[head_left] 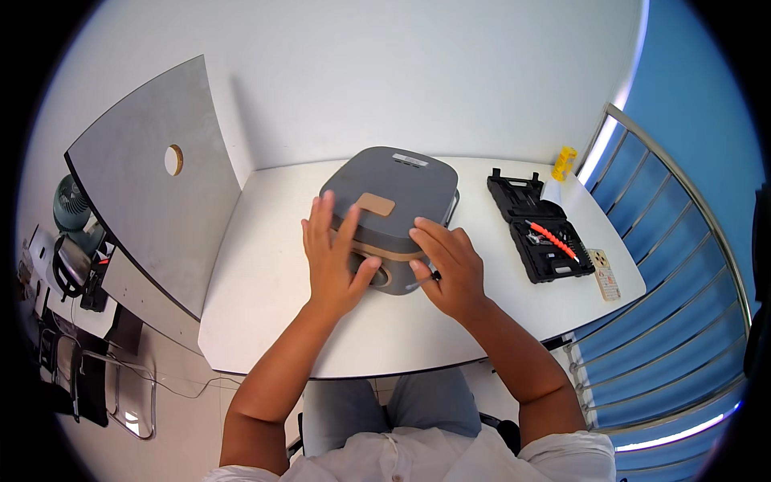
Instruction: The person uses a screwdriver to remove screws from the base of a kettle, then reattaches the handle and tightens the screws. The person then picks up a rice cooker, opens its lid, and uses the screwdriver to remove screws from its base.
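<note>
A dark grey, rounded-square lidded appliance stands on the white table in front of me. It has a tan patch on its top, a tan band along its front edge and a round dial-like part low on the front, partly hidden by my left hand. My left hand lies over its front left corner, fingers spread, the fingertips on or just over the lid. At the front right corner is my right hand, fingers stretched onto the lid's edge and thumb apart below. A small black-tipped piece shows beside that thumb; its kind is unclear.
To the right lies an unfolded black tool case with an orange flexible shaft across it. A remote control and a yellow object are nearby. A grey partition stands left; a metal railing runs along the right.
</note>
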`<state>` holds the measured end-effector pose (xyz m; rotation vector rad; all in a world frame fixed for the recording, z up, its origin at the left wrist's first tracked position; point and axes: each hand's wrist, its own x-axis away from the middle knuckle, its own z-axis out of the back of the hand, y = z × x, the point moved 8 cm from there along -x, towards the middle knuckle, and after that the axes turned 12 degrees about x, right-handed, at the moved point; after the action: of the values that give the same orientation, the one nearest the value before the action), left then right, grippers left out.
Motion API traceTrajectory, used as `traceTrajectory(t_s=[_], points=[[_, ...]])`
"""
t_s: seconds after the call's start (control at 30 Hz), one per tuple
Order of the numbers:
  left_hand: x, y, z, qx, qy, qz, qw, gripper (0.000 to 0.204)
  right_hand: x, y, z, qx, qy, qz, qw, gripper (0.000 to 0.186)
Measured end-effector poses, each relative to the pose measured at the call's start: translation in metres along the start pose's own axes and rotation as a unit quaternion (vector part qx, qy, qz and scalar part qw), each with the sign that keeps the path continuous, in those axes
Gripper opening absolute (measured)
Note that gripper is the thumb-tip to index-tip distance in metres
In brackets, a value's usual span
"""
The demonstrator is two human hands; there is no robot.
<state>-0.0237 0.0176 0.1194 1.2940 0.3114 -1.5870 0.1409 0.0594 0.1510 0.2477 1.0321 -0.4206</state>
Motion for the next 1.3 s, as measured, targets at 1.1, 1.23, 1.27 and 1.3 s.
traceTrajectory(t_s=[1.1,1.23,1.27,1.3], points=[[-0.011,-0.021,0.038,-0.015,0.009,-0.094,0.995,0.051,0.039,0.109,-0.045,-0.429,-0.096,-0.448,0.778,0.039],[-0.009,-0.055,0.066,-0.057,0.002,0.008,0.998,0.059,0.010,0.053,-0.035,-0.383,-0.135,-0.400,0.821,0.037],[-0.007,-0.055,0.069,-0.055,0.008,0.012,0.998,0.060,0.006,0.046,-0.034,-0.332,-0.128,-0.376,0.856,0.036],[-0.004,-0.055,0.070,-0.052,0.015,0.017,0.998,0.061,0.000,0.037,-0.033,-0.298,-0.109,-0.333,0.888,0.036]])
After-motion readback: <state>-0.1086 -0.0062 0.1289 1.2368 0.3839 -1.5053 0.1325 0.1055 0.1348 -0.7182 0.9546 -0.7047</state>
